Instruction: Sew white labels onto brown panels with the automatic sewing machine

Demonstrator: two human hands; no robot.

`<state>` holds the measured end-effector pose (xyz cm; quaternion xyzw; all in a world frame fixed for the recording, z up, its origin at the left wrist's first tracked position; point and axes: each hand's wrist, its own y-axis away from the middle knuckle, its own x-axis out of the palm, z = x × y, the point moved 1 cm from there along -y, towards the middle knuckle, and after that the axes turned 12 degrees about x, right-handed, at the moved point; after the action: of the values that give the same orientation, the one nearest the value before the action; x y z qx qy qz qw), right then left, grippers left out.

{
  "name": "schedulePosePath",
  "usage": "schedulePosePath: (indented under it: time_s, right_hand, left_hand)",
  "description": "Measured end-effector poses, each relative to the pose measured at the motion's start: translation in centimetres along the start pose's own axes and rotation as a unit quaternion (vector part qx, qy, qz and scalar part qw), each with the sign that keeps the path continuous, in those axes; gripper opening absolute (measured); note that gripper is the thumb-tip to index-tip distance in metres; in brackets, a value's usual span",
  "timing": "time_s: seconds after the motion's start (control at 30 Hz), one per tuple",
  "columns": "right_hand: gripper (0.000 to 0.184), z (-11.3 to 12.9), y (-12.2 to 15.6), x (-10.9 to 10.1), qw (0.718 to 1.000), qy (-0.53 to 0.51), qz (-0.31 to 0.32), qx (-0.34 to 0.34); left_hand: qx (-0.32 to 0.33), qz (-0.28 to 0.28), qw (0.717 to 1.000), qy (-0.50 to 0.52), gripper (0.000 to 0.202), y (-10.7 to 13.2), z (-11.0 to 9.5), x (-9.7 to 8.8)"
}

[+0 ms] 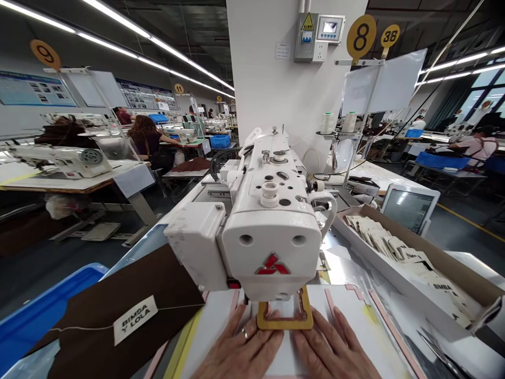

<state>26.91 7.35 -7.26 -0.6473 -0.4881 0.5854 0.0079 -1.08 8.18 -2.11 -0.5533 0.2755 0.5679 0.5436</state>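
- My left hand (240, 351) and right hand (333, 350) lie flat, fingers released and spread, gripping nothing, pressing the white sheet (355, 310) onto the table (342, 269).
- Just past my fingertips the yellow clamp frame (284, 322) rests on that sheet (under the sewing machine (272, 231)).
- I judge this the lining-up step; next calls for a square sheet and clear fingers.
- Left lies brown fabric (90, 331) with its label (134, 319); farther right, a box of labels (398, 250).

The head-worn camera is looking forward and down across the bench (343, 273), sitting close to the sewing machine (272, 237), with the left hand (240, 350) and right hand (335, 350) showing at the bottom edge.
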Motion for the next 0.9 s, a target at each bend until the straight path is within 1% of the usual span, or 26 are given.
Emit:
schedulePosePath:
  time_s: [0.13, 0.23, 0.4, 0.53, 0.63, 0.7, 0.8, 0.9]
  right_hand:
    - [0.059, 0.4, -0.4, -0.1, 1.0, -0.004, 0.009, 0.007]
    - [0.053, 0.4, -0.6, 0.0, 1.0, -0.012, 0.003, 0.001]
    - [0.049, 0.2, 0.2, 0.1, 0.999, -0.047, -0.008, 0.027]
    - [0.048, 0.8, 0.4, 0.3, 0.997, -0.049, -0.011, 0.05]
    - [0.048, 1.4, -0.4, 0.3, 0.998, -0.05, -0.009, 0.035]
    - [0.048, 1.5, -1.1, 0.2, 0.999, -0.05, -0.008, 0.017]
    - [0.044, 1.3, -1.7, -0.1, 0.998, -0.056, -0.012, 0.009]
    - [0.038, 1.0, -1.5, -0.4, 0.997, -0.07, -0.023, 0.022]
  left_hand:
    - [-0.021, -0.006, 0.999, 0.03, 0.064, 0.1, 0.0, 0.3]
    - [-0.033, -0.002, 0.999, 0.04, 0.065, 0.1, -0.1, 0.3]
    - [-0.019, 0.0, 1.0, 0.02, 0.063, 0.3, -0.1, 0.4]
    - [-0.005, -0.012, 1.0, -0.014, 0.066, 0.2, 0.0, 0.7]
    - [0.001, -0.024, 1.0, -0.017, 0.065, 0.1, 0.0, 1.1]
    - [-0.01, -0.034, 0.999, -0.017, 0.065, 0.3, 0.1, 1.3]
    - [-0.043, -0.028, 0.999, -0.013, 0.076, 0.5, 0.3, 1.0]
    - [-0.037, -0.013, 0.999, -0.018, 0.079, 0.6, 0.3, 0.3]
